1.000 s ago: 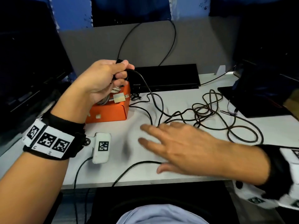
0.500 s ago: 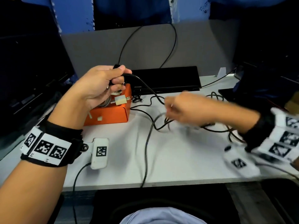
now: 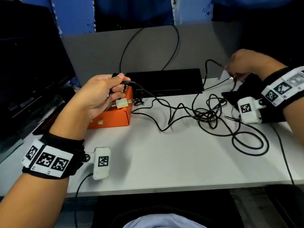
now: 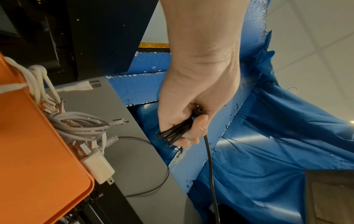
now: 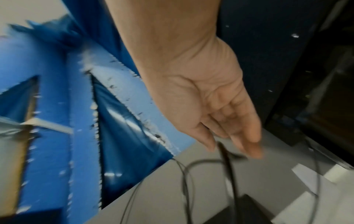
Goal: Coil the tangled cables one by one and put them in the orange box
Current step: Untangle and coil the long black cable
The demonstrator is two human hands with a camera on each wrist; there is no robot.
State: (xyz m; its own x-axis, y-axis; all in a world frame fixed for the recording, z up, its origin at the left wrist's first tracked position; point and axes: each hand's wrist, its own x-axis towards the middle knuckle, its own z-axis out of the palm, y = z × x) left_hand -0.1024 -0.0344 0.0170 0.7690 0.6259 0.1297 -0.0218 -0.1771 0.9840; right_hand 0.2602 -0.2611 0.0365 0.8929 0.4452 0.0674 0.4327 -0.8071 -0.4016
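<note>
My left hand [image 3: 115,89] hovers over the orange box [image 3: 113,119] and grips several loops of a black cable [image 4: 178,131]. The cable runs from this hand down to the tangle of black cable [image 3: 209,112] on the white table. Coiled white cables [image 4: 76,125] and a white charger plug [image 3: 121,103] lie in the orange box [image 4: 38,151]. Raised at the far right is my right hand [image 3: 230,69], holding a strand of black cable lifted off the table. In the blurred right wrist view the strand passes between thumb and fingers of the right hand [image 5: 229,145].
A flat black device [image 3: 164,81] lies along the grey partition behind the box. A dark monitor [image 3: 24,71] fills the left side. Another dark device [image 3: 233,96] sits at the right under my right wrist. A large cable loop [image 3: 250,143] lies front right.
My right hand went from flat on the near table to the tangle, then up and to the far right with a strand. The left hand kept its grip over the box.
</note>
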